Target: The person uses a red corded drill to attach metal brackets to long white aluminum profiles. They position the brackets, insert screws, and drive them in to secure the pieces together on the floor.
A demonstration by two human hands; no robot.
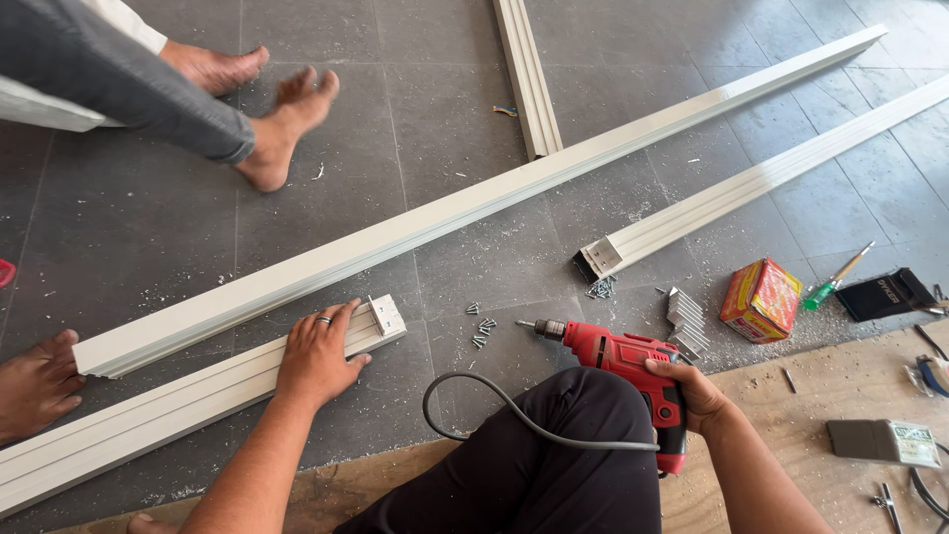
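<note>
The left hand [318, 354] lies flat, fingers spread, pressed on top of a white aluminium profile [188, 396] near its cut end, where a small white corner bracket [387, 314] sits on the profile just beside the fingertips. The right hand [697, 394] is wrapped tight around the grip of a red electric drill [633, 371], which rests over the person's black-trousered knee [554, 445] with its bit pointing left towards a scatter of small screws [481, 328] on the grey tiled floor [455, 129]; the bit is clear of the profile. The drill's grey cord [514, 415] loops across the knee. A longer white profile [474, 203] runs diagonally just behind the held one, and two more lie beyond it. To the right of the drill sit a stack of metal brackets [686, 321], a red and yellow cardboard box [760, 300] and a green-handled screwdriver [835, 279]. Another person's bare feet [282, 124] rest on the floor at upper left, well apart from the hands.
</note>
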